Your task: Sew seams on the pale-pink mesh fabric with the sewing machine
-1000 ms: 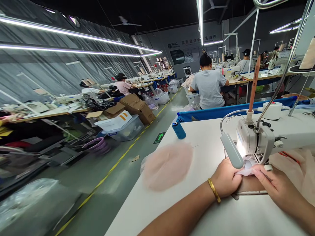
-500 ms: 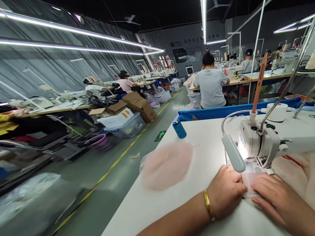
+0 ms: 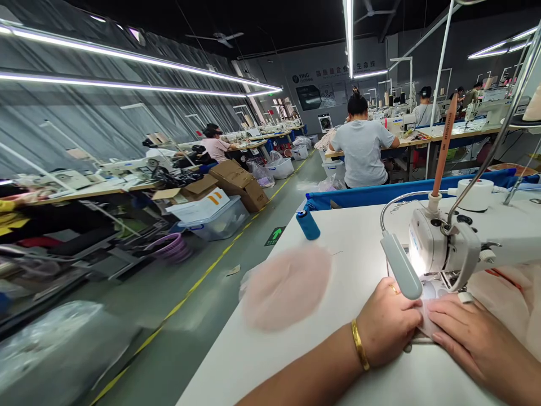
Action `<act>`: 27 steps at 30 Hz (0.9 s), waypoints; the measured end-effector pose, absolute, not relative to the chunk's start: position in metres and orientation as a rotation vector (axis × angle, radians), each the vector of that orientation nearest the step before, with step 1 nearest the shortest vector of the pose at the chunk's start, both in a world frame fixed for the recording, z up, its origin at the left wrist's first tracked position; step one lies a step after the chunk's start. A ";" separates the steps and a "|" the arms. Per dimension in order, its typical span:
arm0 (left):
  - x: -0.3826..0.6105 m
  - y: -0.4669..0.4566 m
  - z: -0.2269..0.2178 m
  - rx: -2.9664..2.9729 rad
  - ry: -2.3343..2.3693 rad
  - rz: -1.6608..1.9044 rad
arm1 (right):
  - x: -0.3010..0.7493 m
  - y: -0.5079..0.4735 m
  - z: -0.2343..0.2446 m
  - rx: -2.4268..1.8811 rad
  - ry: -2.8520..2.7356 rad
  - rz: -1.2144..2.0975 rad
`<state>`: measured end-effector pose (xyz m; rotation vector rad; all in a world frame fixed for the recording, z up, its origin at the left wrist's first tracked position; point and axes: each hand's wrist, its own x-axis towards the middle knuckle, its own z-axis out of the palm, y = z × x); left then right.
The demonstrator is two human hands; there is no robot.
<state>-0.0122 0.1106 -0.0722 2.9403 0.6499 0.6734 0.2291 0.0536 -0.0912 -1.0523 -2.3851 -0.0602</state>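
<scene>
A white sewing machine [image 3: 448,239] stands on the white table [image 3: 338,270] with its lamp [image 3: 401,265] lit over the needle. Under the needle lies a thin pale pink fabric piece [image 3: 426,324]. My left hand [image 3: 386,324], with a gold bangle and a ring, has its fingers curled and pinches the fabric's left edge. Flat on the fabric from the right presses my right hand [image 3: 467,335], fingers stretched out together. More pale pink fabric [image 3: 502,296] is heaped behind the machine on the right.
A round pink fabric stack [image 3: 287,285] and a blue thread spool [image 3: 307,224] sit on the table's left part. A blue trough [image 3: 380,193] edges the far side. People sew at benches ahead and left. Boxes and bins [image 3: 215,211] line the yellow-marked aisle.
Both hands have slid slightly toward me and back under the needle with the fabric. The view has shifted a little; nothing else on the table moved.
</scene>
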 end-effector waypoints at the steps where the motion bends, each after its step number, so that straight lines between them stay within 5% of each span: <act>1: -0.013 0.110 -0.073 2.940 0.607 0.648 | 0.230 0.053 -0.091 -1.045 -2.393 -0.084; 27: -0.014 0.130 -0.079 3.020 0.684 0.674 | 0.233 0.066 -0.113 -1.350 -2.398 -0.148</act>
